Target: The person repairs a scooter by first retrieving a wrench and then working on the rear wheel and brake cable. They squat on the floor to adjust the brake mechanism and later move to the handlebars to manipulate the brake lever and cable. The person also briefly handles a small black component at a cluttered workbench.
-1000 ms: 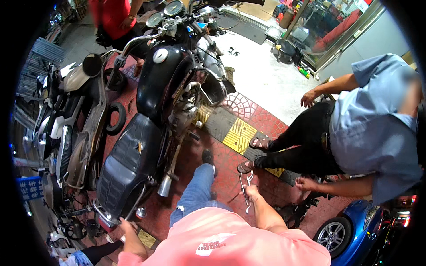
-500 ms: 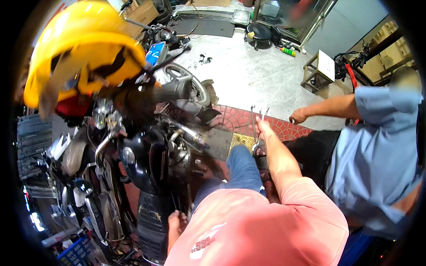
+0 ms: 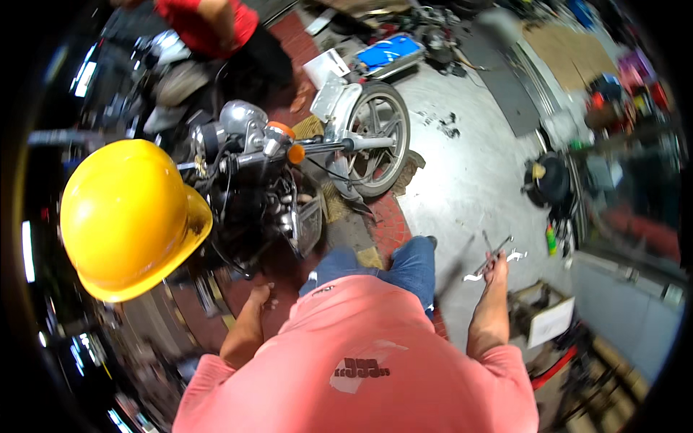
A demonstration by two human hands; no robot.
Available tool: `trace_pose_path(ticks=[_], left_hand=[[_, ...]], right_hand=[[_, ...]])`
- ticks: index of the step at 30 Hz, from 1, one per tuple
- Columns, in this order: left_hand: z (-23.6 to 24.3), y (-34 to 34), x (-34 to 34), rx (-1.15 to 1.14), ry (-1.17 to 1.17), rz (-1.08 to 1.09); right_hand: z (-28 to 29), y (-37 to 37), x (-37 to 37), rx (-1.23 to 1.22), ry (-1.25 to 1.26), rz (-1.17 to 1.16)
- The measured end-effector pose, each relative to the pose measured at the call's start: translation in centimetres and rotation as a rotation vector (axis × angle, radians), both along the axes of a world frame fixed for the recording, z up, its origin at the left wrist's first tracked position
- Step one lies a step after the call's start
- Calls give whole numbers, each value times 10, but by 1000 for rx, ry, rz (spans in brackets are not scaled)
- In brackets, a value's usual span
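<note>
pale floor [image 3: 455, 195] beneath outstretched right hand [image 3: 495, 268]

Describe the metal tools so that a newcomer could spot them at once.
Right of the motorcycle spreads a pale floor. Over its near part, the right hand grips the metal tools. Slim, they poke out both sides of the fist, unlike the boxy, white-topped stool nearby.

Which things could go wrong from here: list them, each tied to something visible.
The metal tools in the right hand might slip or catch on something, since their ends jut out on both sides. The dark scraps on the pale floor could get underfoot. The yellow helmet beside the motorcycle might fall if bumped; I cannot see what supports it.
</note>
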State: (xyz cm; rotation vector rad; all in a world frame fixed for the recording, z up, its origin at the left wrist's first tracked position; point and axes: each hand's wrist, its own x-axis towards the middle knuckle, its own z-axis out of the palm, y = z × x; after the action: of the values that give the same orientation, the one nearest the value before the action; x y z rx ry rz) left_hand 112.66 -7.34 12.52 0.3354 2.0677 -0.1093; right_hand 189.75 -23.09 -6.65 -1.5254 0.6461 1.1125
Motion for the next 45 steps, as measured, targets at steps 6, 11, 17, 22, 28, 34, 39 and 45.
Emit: trace_pose_path(ticks=[6, 11, 17, 22, 28, 34, 39, 45], left_hand=[[21, -40, 189, 41, -85, 143], [14, 24, 331, 36, -132, 264], [-77, 164, 499, -179, -168, 133], [-129, 397, 683, 98, -293, -284], [-1, 703, 1021, 375, -79, -1782], [-10, 838, 1205, 765, -125, -1137], [25, 792, 1303, 223, -267, -879], [-45, 720, 1286, -154, -65, -1110]], right_hand=[[37, 9, 144, -353, 12, 151], [54, 48, 259, -450, 55, 369], [117, 145, 392, -420, -88, 362], [186, 237, 504, -328, -132, 181], [182, 354, 663, 15, 68, -167], [142, 494, 849, -51, 65, -87], [186, 548, 1024, -136, -11, -1], [221, 637, 1193, -212, -192, -167]])
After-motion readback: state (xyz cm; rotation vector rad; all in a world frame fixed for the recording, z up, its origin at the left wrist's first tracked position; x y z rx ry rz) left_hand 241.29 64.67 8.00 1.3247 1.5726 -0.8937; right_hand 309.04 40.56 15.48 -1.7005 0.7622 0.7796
